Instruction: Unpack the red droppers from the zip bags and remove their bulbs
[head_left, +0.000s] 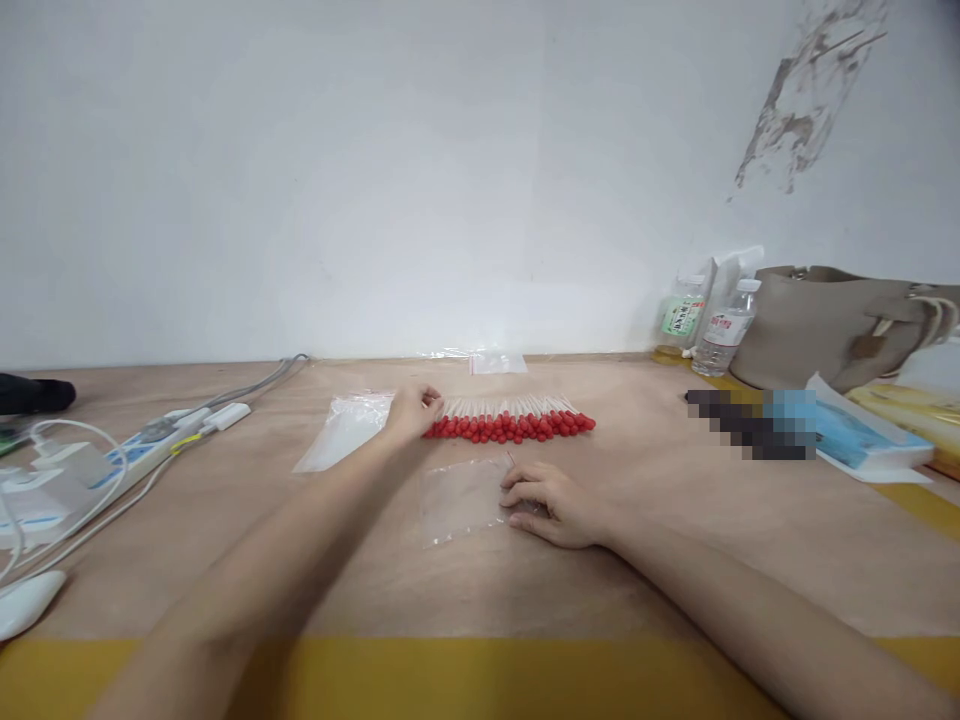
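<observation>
Left hand pinches the near end of a row of red-tipped swabs; right hand, fingers flat and spread, pins a small clear bag to the surface, keeping it steady just before the row.

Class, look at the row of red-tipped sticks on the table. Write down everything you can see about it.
The row of red-tipped sticks lies flat on the wooden table, side by side, thin pale shafts pointing toward the wall and rounded red tips toward the person. They look like plastic, though the material is unclear. The left hand touches the row's left end. A clear bag lies just left; the right hand rests apart, on a small clear bag nearer the person.
</observation>
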